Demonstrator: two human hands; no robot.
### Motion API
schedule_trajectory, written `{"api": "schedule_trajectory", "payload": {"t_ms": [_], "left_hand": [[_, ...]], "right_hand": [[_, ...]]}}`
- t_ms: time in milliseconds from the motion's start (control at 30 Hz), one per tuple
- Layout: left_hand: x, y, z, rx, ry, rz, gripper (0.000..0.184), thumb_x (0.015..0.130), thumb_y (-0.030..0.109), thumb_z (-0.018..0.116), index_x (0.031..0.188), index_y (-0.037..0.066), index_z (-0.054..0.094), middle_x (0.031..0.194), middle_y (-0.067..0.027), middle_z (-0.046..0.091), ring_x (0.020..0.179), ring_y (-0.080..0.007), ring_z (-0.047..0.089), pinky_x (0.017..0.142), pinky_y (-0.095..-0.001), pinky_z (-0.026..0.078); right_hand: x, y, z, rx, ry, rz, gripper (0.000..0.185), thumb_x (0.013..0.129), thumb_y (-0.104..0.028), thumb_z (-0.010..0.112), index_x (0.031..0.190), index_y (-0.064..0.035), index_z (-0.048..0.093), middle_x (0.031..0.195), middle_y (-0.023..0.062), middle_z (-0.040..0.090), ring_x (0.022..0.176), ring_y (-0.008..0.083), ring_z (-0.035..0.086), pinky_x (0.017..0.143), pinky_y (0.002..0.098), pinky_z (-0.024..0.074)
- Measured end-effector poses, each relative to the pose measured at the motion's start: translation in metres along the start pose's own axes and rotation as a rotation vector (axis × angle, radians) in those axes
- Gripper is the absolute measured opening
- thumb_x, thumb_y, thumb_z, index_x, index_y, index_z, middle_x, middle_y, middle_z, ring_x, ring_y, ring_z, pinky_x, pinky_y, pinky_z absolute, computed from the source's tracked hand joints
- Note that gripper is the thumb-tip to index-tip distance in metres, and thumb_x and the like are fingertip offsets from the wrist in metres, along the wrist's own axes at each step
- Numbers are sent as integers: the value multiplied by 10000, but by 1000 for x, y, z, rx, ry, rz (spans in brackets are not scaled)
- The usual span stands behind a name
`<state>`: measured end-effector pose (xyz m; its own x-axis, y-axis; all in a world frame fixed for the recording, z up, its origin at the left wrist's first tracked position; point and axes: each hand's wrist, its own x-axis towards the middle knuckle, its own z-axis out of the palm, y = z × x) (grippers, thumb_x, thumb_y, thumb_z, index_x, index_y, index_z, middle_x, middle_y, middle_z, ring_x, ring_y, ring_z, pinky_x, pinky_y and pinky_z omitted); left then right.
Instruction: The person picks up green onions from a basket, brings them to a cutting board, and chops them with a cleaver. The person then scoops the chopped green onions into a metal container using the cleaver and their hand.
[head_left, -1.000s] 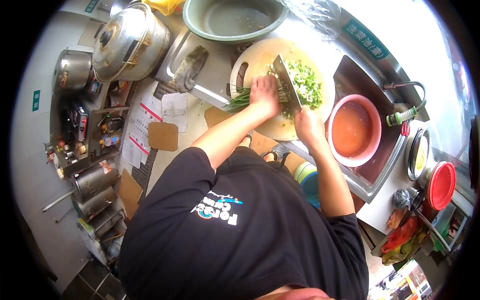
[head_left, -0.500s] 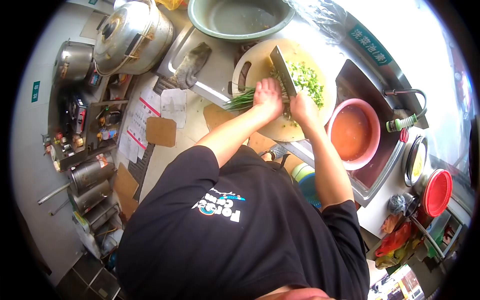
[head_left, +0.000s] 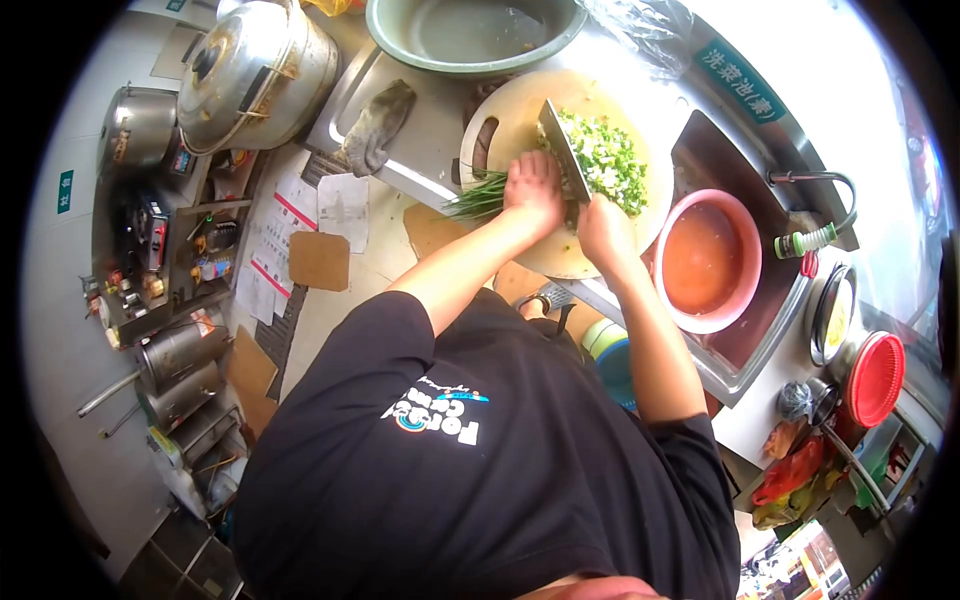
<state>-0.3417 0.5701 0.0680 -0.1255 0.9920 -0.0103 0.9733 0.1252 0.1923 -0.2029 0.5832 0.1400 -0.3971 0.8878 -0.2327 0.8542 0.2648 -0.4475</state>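
Note:
On a round cutting board (head_left: 545, 95), my left hand (head_left: 535, 186) presses down on a bunch of long green stalks (head_left: 478, 196), their thin ends sticking out to its left. My right hand (head_left: 606, 232) grips the handle of a cleaver (head_left: 566, 152); the handle itself is hidden in the fist. The blade stands on edge just right of my left fingertips. Against its right side lies a pile of chopped greens (head_left: 612, 165), with a few bits scattered near the board's lower edge.
Right of the board, a pink basin (head_left: 752, 262) of reddish liquid sits in a sink (head_left: 735, 375) beside a faucet (head_left: 840, 180). A grey-green basin (head_left: 470, 66) is behind the board. A cloth (head_left: 380, 125) and a large lidded pot (head_left: 300, 85) are to the left.
The cleaver has shifted slightly left and back, staying beside my left fingers. Both hands keep their hold, and the whole view has tilted a little.

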Motion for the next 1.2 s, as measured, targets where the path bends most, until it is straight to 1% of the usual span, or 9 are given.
{"api": "schedule_trajectory", "payload": {"t_ms": [133, 233, 300, 400, 533, 767, 1067, 1133, 1200], "left_hand": [[-5, -1, 2, 23, 93, 28, 514, 734, 222, 616, 1160, -50, 520, 1094, -175, 519, 1051, -306, 489, 942, -415, 375], [2, -3, -1, 74, 114, 38, 509, 717, 205, 637, 1146, -42, 514, 1077, -172, 515, 1055, -310, 487, 937, -410, 377], [0, -3, -7, -81, 2, 23, 559, 709, 196, 654, 1184, -50, 494, 1089, -168, 514, 1076, -313, 484, 954, -412, 374], [1, -1, -12, -86, 98, 37, 619, 699, 194, 671, 1230, -49, 465, 1103, -161, 512, 1092, -317, 480, 976, -414, 369], [3, -2, -2, -81, 70, 6, 738, 681, 197, 698, 1311, -63, 412, 1164, -173, 495, 1143, -312, 467, 1019, -421, 350], [-9, -2, -31, -104, 32, 23, 742, 668, 218, 688, 1285, -87, 411, 1152, -179, 498, 1165, -331, 458, 1086, -443, 306], [-8, -4, 9, -26, 83, 17, 625, 700, 212, 640, 1223, -78, 458, 1115, -188, 507, 1091, -330, 483, 976, -439, 359], [-9, -5, 11, 100, 238, 51, 570, 734, 208, 601, 1213, -75, 477, 1111, -185, 511, 1057, -322, 485, 947, -438, 367], [-11, -6, 7, 106, 148, 50, 577, 740, 209, 591, 1227, -80, 477, 1123, -190, 514, 1069, -324, 484, 950, -437, 366]], "right_hand": [[28, -14, -2, -7, -88, 58, 196, 884, -132, 548, 879, 36, 649, 841, 286, 673, 835, 447, 669, 785, 513, 527], [20, 2, -6, 20, 46, -14, 222, 903, -177, 559, 880, 25, 648, 813, 281, 664, 803, 450, 659, 759, 515, 519], [1, 3, -19, 62, 69, 2, 250, 923, -214, 573, 873, 25, 628, 796, 274, 656, 783, 457, 644, 738, 522, 505], [-27, -7, -42, 189, 100, -7, 232, 929, -201, 571, 895, 25, 616, 798, 273, 657, 789, 463, 641, 751, 526, 501], [-29, -6, -32, 66, 22, 25, 222, 934, -190, 565, 869, 20, 593, 801, 277, 653, 805, 464, 640, 757, 531, 497], [-24, -1, -28, 26, -2, -12, 223, 935, -184, 549, 862, 23, 586, 805, 280, 657, 807, 459, 646, 766, 535, 501], [15, -7, -2, -30, -8, -15, 182, 897, -122, 537, 823, 23, 617, 805, 278, 668, 800, 443, 668, 754, 520, 528], [33, -9, 6, -30, 16, -16, 196, 893, -130, 534, 824, 22, 638, 796, 276, 670, 803, 443, 673, 761, 510, 536], [39, -6, 6, -27, -38, 3, 214, 901, -150, 532, 852, 23, 647, 785, 271, 668, 797, 446, 672, 761, 514, 537]]}}
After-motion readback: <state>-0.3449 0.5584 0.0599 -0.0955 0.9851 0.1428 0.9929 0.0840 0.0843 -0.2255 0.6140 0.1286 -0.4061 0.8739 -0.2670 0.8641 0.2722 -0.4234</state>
